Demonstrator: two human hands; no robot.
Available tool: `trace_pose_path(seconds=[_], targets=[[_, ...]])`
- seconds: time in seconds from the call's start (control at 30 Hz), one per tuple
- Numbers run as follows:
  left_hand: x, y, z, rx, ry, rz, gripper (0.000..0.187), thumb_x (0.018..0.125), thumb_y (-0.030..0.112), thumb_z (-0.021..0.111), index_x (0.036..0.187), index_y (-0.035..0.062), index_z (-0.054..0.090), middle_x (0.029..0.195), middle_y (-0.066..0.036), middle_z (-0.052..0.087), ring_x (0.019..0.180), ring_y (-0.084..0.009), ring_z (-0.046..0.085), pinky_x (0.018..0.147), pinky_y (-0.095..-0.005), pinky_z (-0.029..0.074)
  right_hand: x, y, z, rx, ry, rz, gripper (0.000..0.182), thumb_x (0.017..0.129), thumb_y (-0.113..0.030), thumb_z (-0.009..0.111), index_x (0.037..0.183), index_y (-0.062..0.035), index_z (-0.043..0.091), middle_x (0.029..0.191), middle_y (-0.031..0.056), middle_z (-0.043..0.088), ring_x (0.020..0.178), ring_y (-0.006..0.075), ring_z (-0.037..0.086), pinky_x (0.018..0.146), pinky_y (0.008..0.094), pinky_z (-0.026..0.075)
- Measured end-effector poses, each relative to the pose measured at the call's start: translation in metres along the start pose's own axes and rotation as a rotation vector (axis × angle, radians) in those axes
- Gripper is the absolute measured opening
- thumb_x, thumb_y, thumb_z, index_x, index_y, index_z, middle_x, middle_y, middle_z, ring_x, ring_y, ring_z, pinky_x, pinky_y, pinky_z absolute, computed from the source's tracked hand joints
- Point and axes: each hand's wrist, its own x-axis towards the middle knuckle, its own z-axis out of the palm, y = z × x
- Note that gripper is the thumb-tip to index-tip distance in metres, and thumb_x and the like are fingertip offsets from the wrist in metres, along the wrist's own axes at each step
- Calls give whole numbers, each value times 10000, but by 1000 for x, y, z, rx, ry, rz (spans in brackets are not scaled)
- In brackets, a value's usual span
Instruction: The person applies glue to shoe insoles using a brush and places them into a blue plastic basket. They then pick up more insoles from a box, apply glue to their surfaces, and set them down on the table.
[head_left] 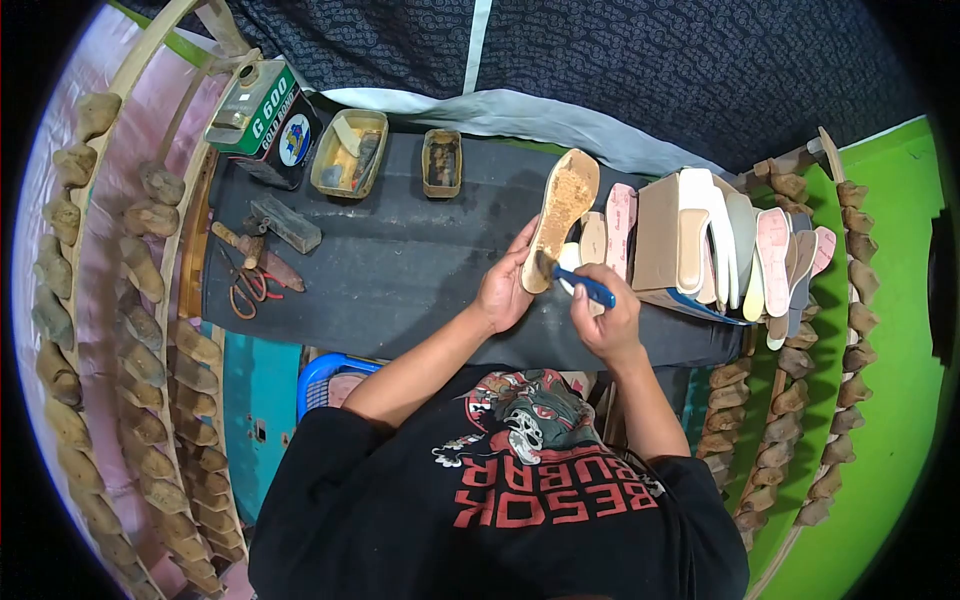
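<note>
My left hand (pixel 505 290) is closed round the edge of a tan shoe sole (pixel 563 195), held up at a slant above the dark table. Brownish, patchy residue covers much of the sole's upward face. In my right hand (pixel 612 320) is a brush with a blue handle (pixel 588 287), its bristle end touching the sole near the heel. Behind the sole stand several insoles, among them a pink one (pixel 621 225) with printing. A cardboard box (pixel 655 235) filled with white, grey and pink insoles is just right of my right hand.
Along the back of the dark table (pixel 400 260) stand a G 600 can (pixel 262 125), a tray with tools (pixel 348 155) and a small glue-stained container (pixel 441 163). Scissors (pixel 240 290), a hammer (pixel 240 240) and a dark block (pixel 287 222) lie left. Racks of shoe lasts (pixel 145 270) flank both sides.
</note>
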Motion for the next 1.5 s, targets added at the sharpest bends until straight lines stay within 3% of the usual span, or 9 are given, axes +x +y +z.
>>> trace_pose_path(seconds=[0.07, 0.23, 0.43, 0.83, 0.93, 1.03, 1.23, 1.4, 1.5], targets=[[-1, 1, 2, -51, 40, -17, 613, 1075, 205, 367, 1666, 181, 204, 1602, -46, 439, 1349, -183, 539, 1029, -365, 516, -2, 1, 0, 4, 20, 1, 193, 886, -23, 669, 1068, 32, 634, 931, 197, 684, 814, 359, 693, 752, 417, 553], [-5, -3, -2, 12, -17, -33, 614, 1068, 212, 367, 1663, 178, 220, 1613, -43, 430, 1399, -191, 504, 1096, -364, 466, -1, 8, 0, -38, 156, 89, 196, 891, -23, 666, 1076, 35, 634, 944, 197, 693, 820, 357, 700, 755, 410, 559], [-3, -4, 0, -133, 4, -26, 610, 1066, 201, 372, 1660, 197, 233, 1601, -36, 451, 1367, -213, 538, 1143, -399, 431, -11, -8, 5, 40, -19, -22, 200, 865, -16, 681, 1053, 38, 641, 926, 193, 698, 813, 359, 708, 753, 406, 567], [-4, -5, -2, -286, -76, 6, 603, 1065, 172, 341, 1659, 223, 250, 1610, -39, 452, 1474, -220, 435, 1216, -424, 348, 1, -11, 5, 28, 44, 35, 178, 882, -32, 687, 1046, 28, 655, 918, 169, 720, 796, 314, 727, 730, 379, 573], [5, 0, -33, -343, -367, 42, 601, 1067, 170, 339, 1658, 234, 252, 1609, -35, 454, 1467, -221, 444, 1215, -427, 350, -4, -13, 7, 44, -11, 24, 180, 880, -32, 686, 1047, 27, 655, 906, 163, 721, 788, 311, 726, 719, 379, 573], [-1, 2, -24, -303, -66, 25, 603, 1069, 169, 343, 1659, 244, 250, 1607, -28, 456, 1449, -218, 462, 1207, -428, 356, 1, -10, 8, 60, 30, 46, 176, 897, -36, 685, 1058, 28, 652, 921, 162, 721, 788, 298, 727, 719, 370, 572], [-6, -2, 0, -294, -24, -2, 597, 1070, 171, 350, 1656, 243, 262, 1616, -21, 442, 1443, -208, 465, 1200, -424, 357, 11, -8, 10, 32, 89, 97, 171, 914, -40, 679, 1065, 34, 648, 934, 170, 717, 786, 300, 723, 727, 372, 572], [-2, 0, -15, -245, -12, 23, 622, 1053, 178, 389, 1656, 260, 263, 1511, -36, 563, 1195, -274, 655, 1071, -454, 483, 1, -21, 10, 68, -12, 59, 180, 906, -42, 677, 1062, 40, 644, 914, 176, 713, 780, 320, 718, 730, 381, 571], [-3, 4, -12, -201, -54, 1, 596, 1061, 187, 383, 1642, 292, 295, 1487, 6, 554, 1219, -208, 618, 1074, -404, 465, 2, -19, 11, 65, 4, 77, 180, 910, -46, 678, 1065, 37, 641, 932, 179, 714, 795, 332, 723, 736, 385, 572]])
